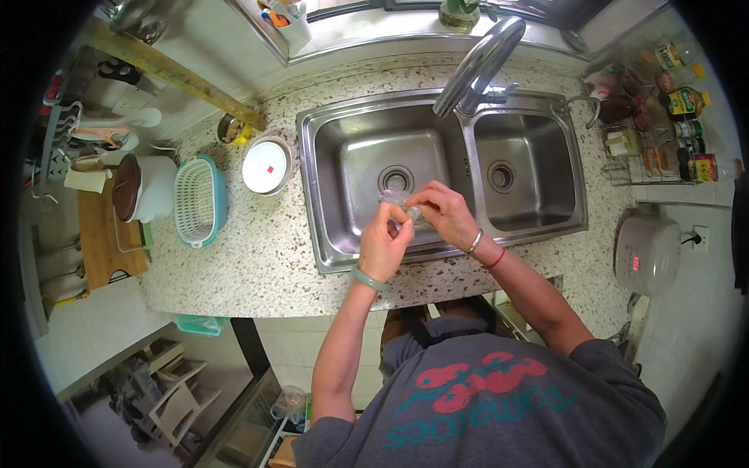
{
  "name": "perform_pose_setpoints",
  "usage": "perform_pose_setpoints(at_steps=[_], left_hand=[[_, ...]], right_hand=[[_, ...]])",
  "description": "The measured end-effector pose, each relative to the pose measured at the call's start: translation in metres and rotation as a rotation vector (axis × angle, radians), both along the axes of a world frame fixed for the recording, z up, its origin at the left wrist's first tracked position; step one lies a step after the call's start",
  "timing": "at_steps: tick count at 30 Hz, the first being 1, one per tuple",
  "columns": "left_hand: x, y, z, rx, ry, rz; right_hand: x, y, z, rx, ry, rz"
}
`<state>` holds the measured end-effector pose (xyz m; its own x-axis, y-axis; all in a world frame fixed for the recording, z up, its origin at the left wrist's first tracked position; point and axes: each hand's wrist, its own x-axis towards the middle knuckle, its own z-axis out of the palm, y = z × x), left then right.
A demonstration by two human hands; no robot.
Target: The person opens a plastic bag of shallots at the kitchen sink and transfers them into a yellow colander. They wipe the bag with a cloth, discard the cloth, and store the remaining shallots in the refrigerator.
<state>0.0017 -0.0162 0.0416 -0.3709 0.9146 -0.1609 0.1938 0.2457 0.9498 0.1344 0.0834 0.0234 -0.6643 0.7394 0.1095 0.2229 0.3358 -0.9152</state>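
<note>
Over the front part of the larger sink basin, both my hands pinch a small, crumpled clear plastic bag. My left hand, with a pale green bangle at its wrist, grips it from the left. From the right, my right hand holds it between thumb and fingers; a silver bracelet and a red cord circle that wrist. The bag's loose part sticks up just in front of the drain. What the bag contains, if anything, is too small to make out.
A chrome faucet arches over the divider toward the smaller basin. Left of the sink stand a white-lidded bowl and a blue-and-white colander. A bottle rack and a rounded white appliance occupy the right side.
</note>
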Motion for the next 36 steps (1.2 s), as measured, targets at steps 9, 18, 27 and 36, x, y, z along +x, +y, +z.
perform_pose_setpoints(at_steps=[9, 18, 27, 36], left_hand=[[0.005, 0.002, -0.007, 0.192, -0.071, 0.205], [-0.020, 0.017, -0.026, 0.154, -0.210, 0.250], [-0.034, 0.008, -0.017, 0.069, -0.528, 0.042], [-0.015, 0.011, -0.010, 0.064, -0.038, 0.081]], right_hand=[[-0.005, 0.003, 0.008, 0.001, 0.007, 0.047], [-0.009, 0.008, 0.005, 0.050, -0.035, 0.137], [-0.010, 0.004, 0.002, -0.009, 0.006, 0.156], [-0.011, -0.002, 0.002, -0.019, -0.064, 0.050]])
